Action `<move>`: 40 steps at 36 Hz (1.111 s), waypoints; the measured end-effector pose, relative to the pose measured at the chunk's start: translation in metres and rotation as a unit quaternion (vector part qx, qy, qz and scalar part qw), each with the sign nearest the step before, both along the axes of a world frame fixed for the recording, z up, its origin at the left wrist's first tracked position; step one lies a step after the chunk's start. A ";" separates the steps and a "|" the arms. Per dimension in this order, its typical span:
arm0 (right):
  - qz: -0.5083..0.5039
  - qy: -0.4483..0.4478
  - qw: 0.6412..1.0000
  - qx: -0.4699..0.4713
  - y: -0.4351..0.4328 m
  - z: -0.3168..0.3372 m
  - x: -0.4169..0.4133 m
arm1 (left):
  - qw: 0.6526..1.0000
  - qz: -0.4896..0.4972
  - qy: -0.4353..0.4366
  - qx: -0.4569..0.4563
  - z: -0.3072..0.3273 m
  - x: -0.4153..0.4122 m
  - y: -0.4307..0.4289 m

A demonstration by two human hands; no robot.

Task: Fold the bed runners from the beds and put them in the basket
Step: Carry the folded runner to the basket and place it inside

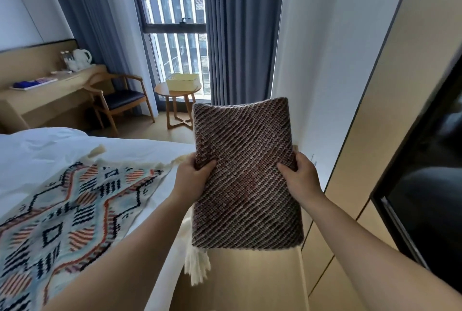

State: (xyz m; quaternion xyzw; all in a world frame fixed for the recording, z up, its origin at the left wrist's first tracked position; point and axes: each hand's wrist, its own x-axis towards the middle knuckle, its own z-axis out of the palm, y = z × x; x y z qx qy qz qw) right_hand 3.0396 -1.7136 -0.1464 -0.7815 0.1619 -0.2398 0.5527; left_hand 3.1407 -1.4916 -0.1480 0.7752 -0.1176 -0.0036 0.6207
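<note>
A folded brown striped bed runner [246,173] with white tassels hanging from its lower left is held up in front of me, above the floor beside the bed. My left hand [193,178] grips its left edge and my right hand [301,177] grips its right edge. A second runner [67,213], pale blue with black and orange diamond patterns, lies spread flat across the white bed [50,150] at the left. A pale yellow basket [182,82] stands on a small round wooden table [178,100] by the window, far ahead.
A wooden chair [122,100] with a dark seat and a desk [50,93] carrying a kettle stand at the back left. Grey curtains flank the window. A white wall and wooden wardrobe panels with a dark screen [430,185] line the right side. Wooden floor runs between bed and wall.
</note>
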 end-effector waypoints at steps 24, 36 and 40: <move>-0.083 0.029 0.994 -0.062 -0.138 -0.005 0.373 | 0.997 -0.072 0.013 -0.026 0.000 0.393 -0.138; -0.014 0.010 0.999 -0.030 -0.223 -0.023 0.558 | 1.000 -0.016 -0.012 0.013 -0.021 0.555 -0.217; 0.027 0.011 0.999 -0.024 -0.262 -0.022 0.628 | 0.999 0.034 -0.017 0.030 -0.017 0.610 -0.250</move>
